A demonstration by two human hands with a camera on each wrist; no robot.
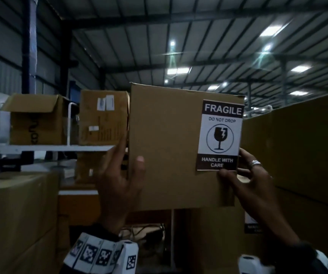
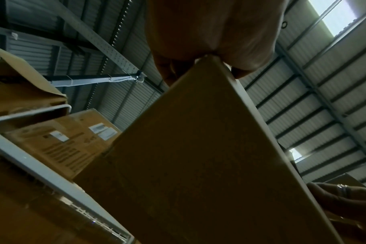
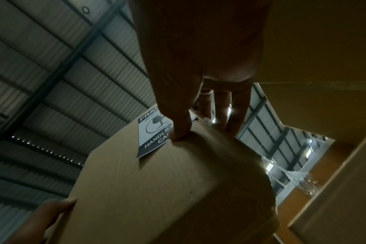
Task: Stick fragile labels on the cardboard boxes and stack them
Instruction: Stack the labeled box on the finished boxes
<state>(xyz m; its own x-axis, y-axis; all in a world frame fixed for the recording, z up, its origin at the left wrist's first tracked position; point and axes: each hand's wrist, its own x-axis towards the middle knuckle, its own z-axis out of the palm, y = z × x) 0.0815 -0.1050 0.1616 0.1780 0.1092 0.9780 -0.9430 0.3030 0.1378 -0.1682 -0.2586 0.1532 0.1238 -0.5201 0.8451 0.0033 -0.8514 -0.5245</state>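
Fingers, left: thumb [image 1: 139, 165] flat on the box front, other fingers wrapped round the left edge onto the side, so they clamp the box.
Fingers, right: thumb [image 1: 225, 175] on the box front just under the label's bottom corner; other fingers [image 3: 224, 112] reach behind the right edge. Ring [image 1: 255, 162] on one of them.
Left hand [image 1: 119, 184]: grips the box at its left edge, about mid-height. Left wrist view shows the palm [image 2: 209, 33] seated on a box corner.
Right hand [image 1: 252, 186]: grips the box at its lower right edge, thumb in front, fingers behind.
Box [image 1: 171, 147]: plain brown cardboard, closed, held upright in the air between both hands, front face toward the head camera. Slightly tilted.
Label [image 1: 219, 135]: on the box front, upper right, close to the right edge. Reads FRAGILE / DO NOT DROP / HANDLE WITH CARE, with a broken-glass symbol. Right wrist view shows its lower corner [image 3: 139, 156] lifted a little off the cardboard.
Second label [image 1: 251, 224]: partly visible on another box [image 1: 208, 234] below the held one, mostly hidden behind the right forearm.
Big cartons: one stack at lower left [image 1: 16, 214], a tall one at right [image 1: 301, 151], close beside the held box.
Shelf [image 1: 56, 148]: white, behind at left; carries an open carton [image 1: 34, 121] and a closed carton [image 1: 103, 117] with small white stickers.
Wrist bands [image 1: 98, 254]: black-and-white marker squares, on both wrists.
Roof [image 1: 198, 36]: corrugated metal with beams and several lit lamps.
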